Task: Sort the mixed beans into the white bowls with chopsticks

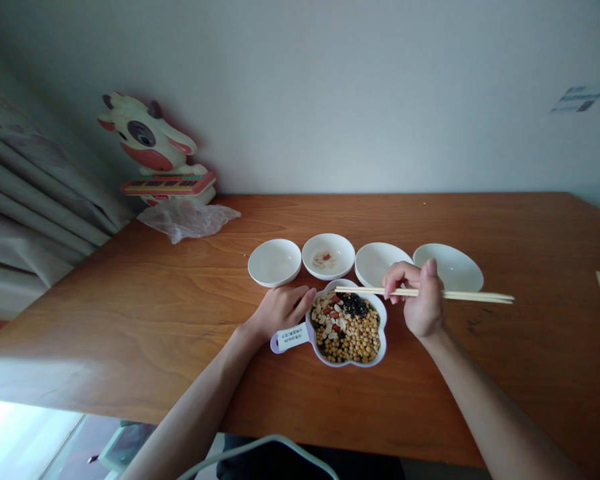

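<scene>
Right hand (pixel 420 300) grips one pair of chopsticks (pixel 475 296), tips above dark pieces (pixel 354 305) in one handled bowl (pixel 383 333) at front centre; left hand (pixel 280 310) touches its rim, how tightly I cannot tell; four white bowls (pixel 274 263) stand behind, second from left holding nut pieces (pixel 325 259); one handle label (pixel 293 337), print too small to read

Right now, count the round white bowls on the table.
4, in one row beyond the handled dish: the leftmost bowl; the second bowl, holding peanuts; the third bowl and the rightmost bowl, both partly behind the right hand. None seems fully hidden.
</scene>
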`<state>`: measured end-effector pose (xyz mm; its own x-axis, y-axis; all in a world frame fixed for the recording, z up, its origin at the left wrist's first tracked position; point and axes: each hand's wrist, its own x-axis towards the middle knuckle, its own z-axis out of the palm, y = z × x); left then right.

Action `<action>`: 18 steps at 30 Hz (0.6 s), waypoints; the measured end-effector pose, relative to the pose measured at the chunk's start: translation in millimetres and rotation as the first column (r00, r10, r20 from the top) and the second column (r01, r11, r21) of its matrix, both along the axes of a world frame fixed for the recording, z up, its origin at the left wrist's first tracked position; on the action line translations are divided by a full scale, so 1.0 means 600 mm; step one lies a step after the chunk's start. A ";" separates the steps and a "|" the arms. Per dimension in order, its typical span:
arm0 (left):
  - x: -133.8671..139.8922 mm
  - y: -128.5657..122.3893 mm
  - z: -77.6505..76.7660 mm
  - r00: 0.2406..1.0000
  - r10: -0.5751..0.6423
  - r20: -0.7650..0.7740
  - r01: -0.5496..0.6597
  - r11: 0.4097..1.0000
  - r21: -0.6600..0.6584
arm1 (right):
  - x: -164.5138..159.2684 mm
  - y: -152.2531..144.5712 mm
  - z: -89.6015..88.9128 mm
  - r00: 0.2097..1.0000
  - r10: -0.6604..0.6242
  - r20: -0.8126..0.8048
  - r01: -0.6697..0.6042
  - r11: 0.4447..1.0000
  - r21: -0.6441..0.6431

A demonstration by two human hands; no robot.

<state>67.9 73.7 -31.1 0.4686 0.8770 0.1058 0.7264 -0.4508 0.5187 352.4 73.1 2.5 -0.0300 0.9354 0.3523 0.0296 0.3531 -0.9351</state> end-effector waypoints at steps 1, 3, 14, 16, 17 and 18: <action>0.000 0.000 0.000 1.000 -0.002 -0.002 0.002 1.000 -0.001 | 0.001 0.000 0.002 0.999 0.053 -0.014 -0.053 0.998 -0.029; 0.001 0.001 0.000 1.000 -0.006 -0.001 0.006 1.000 -0.001 | 0.003 0.000 0.006 0.987 0.156 -0.037 -0.159 0.983 -0.093; 0.000 0.001 -0.005 1.000 -0.002 0.023 0.002 1.000 0.011 | -0.005 -0.023 0.021 0.826 0.524 0.209 -0.503 0.852 -0.147; 0.000 0.001 -0.004 1.000 -0.001 0.023 0.001 1.000 0.006 | -0.006 -0.025 0.026 0.808 0.535 0.246 -0.518 0.845 -0.137; 0.000 0.001 -0.004 1.000 -0.001 0.020 0.001 1.000 0.005 | -0.005 -0.025 0.029 0.802 0.540 0.255 -0.522 0.841 -0.140; 0.000 0.001 -0.003 1.000 -0.001 0.017 0.001 1.000 0.003 | -0.004 -0.024 0.030 0.797 0.545 0.260 -0.525 0.838 -0.149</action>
